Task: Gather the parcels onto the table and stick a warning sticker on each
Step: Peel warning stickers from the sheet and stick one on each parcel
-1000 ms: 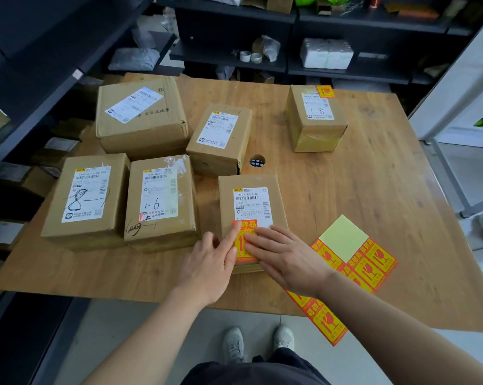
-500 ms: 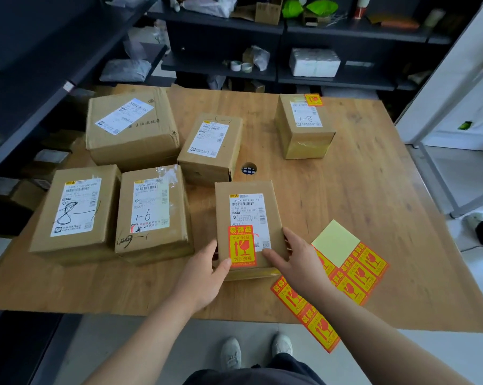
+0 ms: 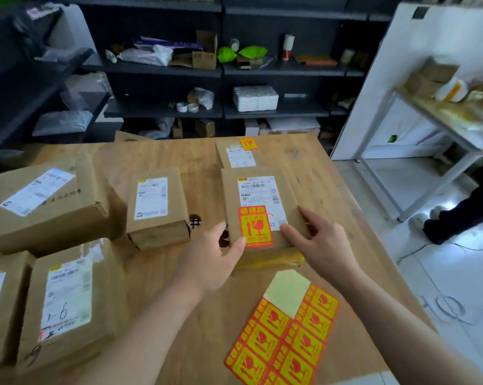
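Observation:
A brown parcel (image 3: 258, 190) with a white label and a red-and-yellow warning sticker (image 3: 254, 226) is held off the wooden table (image 3: 184, 159). My left hand (image 3: 215, 257) grips its near left corner and my right hand (image 3: 321, 243) grips its near right edge. Just behind it lies another stickered parcel (image 3: 234, 155). Several parcels without stickers lie to the left: a large one (image 3: 44, 201), a small one (image 3: 155, 207) and the one marked 1-6 (image 3: 68, 304). A sheet of warning stickers (image 3: 284, 337) lies near the front edge.
Dark shelving (image 3: 162, 70) with bags, boxes and tape rolls stands behind and to the left of the table. A white frame table (image 3: 440, 115) stands at the right. Another person's legs and shoes (image 3: 451, 220) are on the floor at the right.
Both hands left the sticker, took the parcel by its near edges and carried it away from me toward the back right, close to the other stickered parcel. The camera tilted up.

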